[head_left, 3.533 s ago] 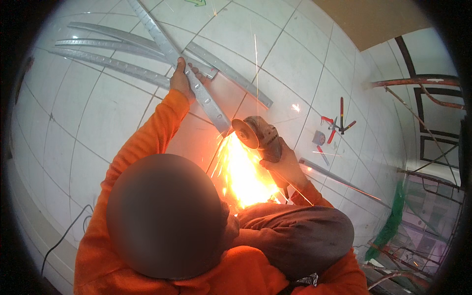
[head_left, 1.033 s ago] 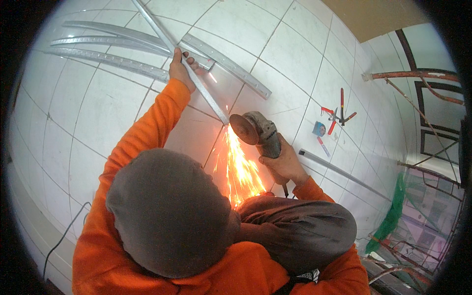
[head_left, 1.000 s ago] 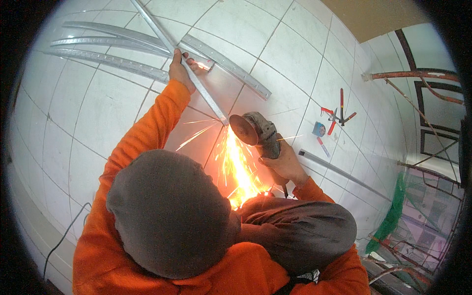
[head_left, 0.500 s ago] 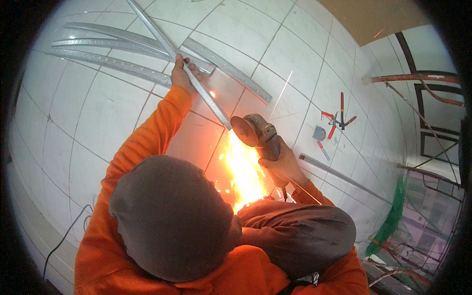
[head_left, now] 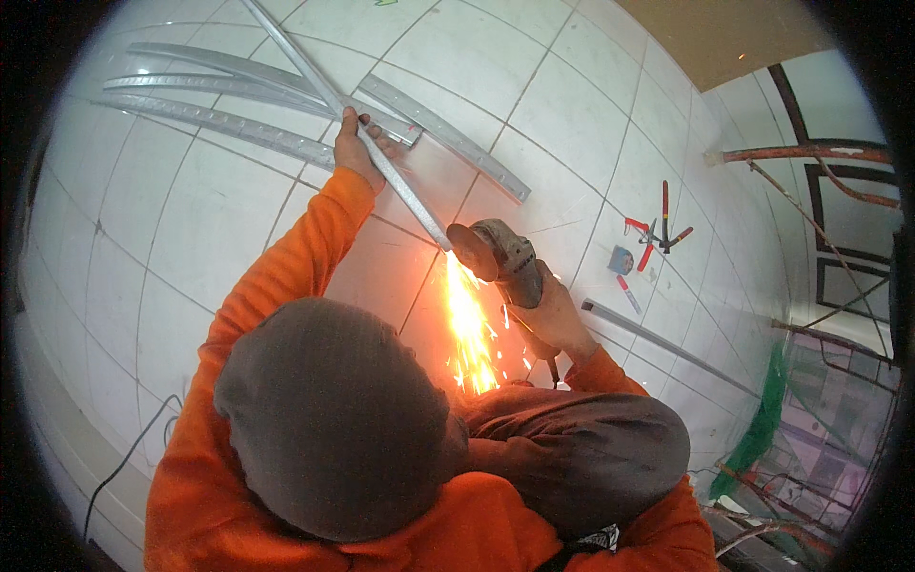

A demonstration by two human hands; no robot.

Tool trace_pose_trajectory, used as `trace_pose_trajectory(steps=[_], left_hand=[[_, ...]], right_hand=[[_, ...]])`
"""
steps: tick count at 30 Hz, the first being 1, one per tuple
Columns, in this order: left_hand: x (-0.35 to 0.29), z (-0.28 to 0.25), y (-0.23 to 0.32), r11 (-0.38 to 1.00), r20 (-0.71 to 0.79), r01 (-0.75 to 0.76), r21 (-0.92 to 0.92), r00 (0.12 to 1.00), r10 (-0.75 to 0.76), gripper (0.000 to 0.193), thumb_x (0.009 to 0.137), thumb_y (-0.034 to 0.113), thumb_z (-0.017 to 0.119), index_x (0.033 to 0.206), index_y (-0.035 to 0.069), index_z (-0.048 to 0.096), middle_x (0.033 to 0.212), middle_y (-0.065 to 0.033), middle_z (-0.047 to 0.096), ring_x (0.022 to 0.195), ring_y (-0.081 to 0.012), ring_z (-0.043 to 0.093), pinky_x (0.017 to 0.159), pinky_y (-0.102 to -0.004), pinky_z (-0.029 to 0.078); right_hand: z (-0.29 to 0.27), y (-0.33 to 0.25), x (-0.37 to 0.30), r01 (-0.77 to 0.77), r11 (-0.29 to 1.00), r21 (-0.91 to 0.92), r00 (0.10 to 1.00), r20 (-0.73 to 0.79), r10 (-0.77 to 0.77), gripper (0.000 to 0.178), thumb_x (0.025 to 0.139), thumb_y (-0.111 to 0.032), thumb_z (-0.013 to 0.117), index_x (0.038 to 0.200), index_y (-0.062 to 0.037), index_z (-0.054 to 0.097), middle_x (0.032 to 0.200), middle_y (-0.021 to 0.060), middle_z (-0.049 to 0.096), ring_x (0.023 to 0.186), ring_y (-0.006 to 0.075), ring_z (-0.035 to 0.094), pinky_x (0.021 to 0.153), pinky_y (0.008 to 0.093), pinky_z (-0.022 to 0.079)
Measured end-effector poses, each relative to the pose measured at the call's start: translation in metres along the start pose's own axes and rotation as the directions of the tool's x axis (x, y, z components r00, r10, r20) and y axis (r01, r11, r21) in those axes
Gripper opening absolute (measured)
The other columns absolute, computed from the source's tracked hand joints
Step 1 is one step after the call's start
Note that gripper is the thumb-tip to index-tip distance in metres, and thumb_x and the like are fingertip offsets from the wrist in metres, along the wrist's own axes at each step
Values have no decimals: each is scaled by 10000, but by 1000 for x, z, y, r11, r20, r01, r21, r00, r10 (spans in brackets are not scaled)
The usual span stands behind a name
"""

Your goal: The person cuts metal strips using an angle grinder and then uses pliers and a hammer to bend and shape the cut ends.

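Note:
A long thin grey metal profile (head_left: 405, 195) slants down from the far left. My left hand (head_left: 360, 153) is closed around it, a little above its near end. My right hand (head_left: 555, 315) grips an angle grinder (head_left: 518, 262) by its body. The grinder's disc (head_left: 472, 252) touches or nearly touches the profile's near end; the exact contact is hard to see. From there a bright stream of sparks (head_left: 469, 329) shoots down toward my bent legs (head_left: 581, 458) in grey cloth. Glare hides part of the floor there.
Several metal profiles (head_left: 219, 116) lie on the tiled floor (head_left: 543, 95) at the far left. To the right are red-handled hand tools (head_left: 648, 243), a blue tape measure (head_left: 620, 259) and another profile (head_left: 667, 345). Rusty pipes (head_left: 801, 153) and green netting (head_left: 764, 419) stand at the right edge.
The spark stream is narrower and less spread out. The grinder, the profile and both hands hold nearly the same places.

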State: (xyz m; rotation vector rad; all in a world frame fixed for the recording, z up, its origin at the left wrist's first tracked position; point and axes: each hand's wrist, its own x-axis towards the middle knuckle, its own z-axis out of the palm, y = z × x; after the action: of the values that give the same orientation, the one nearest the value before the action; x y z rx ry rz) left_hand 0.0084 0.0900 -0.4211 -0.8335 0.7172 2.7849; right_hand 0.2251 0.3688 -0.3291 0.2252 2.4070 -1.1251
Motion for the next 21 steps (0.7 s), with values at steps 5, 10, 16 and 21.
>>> trace_pose_trajectory(steps=[5, 10, 16, 21], left_hand=[[2, -14, 0, 998, 18, 27, -56, 999, -26, 388, 999, 485, 473, 822, 140, 464, 595, 1, 381, 491, -161, 405, 451, -306, 374], [-3, -7, -13, 999, 17, -51, 17, 999, 50, 381, 986, 496, 493, 837, 146, 504, 594, -16, 453, 469, -182, 466, 437, -338, 401], [14, -49, -17, 999, -37, 31, -34, 999, -32, 450, 958, 577, 483, 992, 133, 542, 697, -41, 500, 573, -201, 507, 569, -374, 482], [14, -53, -20, 999, -75, 49, -13, 996, -50, 466, 966, 578, 457, 1014, 122, 540, 712, -47, 501, 611, -199, 514, 602, -385, 498]], right_hand=[[2, -8, 2, -38, 999, 19, 998, 43, 37, 689, 700, -161, 808, 1280, 7, 477, 1161, 160, 630, 1093, 246, 598, 968, 376, 451], [-8, 2, -7, 22, 1000, 12, 999, -50, -21, 745, 671, -174, 824, 1309, -8, 476, 1214, 178, 618, 1124, 306, 596, 987, 407, 457], [-5, 0, -4, -17, 996, 87, 996, -81, 24, 756, 665, -172, 830, 1308, -16, 465, 1184, 198, 627, 1111, 317, 615, 958, 422, 483], [-8, -6, -5, 2, 996, 93, 997, -80, 5, 782, 662, -151, 829, 1323, -21, 432, 1171, 186, 634, 1079, 301, 627, 929, 407, 497]])
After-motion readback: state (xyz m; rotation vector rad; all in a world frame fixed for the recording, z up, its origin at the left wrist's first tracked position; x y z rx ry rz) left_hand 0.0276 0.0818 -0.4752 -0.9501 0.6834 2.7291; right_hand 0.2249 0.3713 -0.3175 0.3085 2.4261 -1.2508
